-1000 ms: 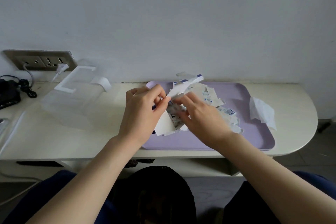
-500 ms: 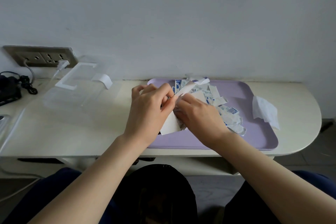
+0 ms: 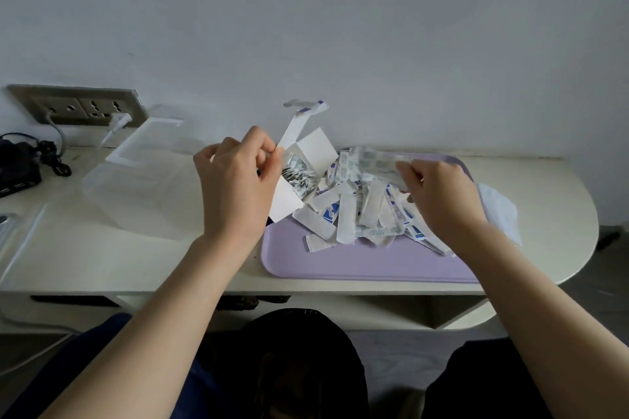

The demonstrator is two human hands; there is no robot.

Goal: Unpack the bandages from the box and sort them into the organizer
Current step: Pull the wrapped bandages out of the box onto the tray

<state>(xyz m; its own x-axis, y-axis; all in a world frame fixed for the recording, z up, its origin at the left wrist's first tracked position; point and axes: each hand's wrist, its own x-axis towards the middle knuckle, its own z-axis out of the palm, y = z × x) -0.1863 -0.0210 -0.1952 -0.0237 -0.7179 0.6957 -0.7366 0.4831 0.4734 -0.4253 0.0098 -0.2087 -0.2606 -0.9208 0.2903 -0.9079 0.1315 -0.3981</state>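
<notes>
While your left hand (image 3: pixel 235 187) grips the small white cardboard box (image 3: pixel 316 150), tilted open above the lilac plastic tray (image 3: pixel 340 265) near the worktop's front edge, let your right hand (image 3: pixel 439 197), pinching a clump of wrapped bandages (image 3: pixel 374 160), drop them onto the tray's loose pile (image 3: pixel 347 221).

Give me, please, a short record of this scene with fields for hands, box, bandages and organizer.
left hand: grips the open box, bandages inside
right hand: pinches a bunch of them above the tray
loose pile: lies on the purple tray
organizer: clear, on the table left of the tray; nothing seen inside
</notes>
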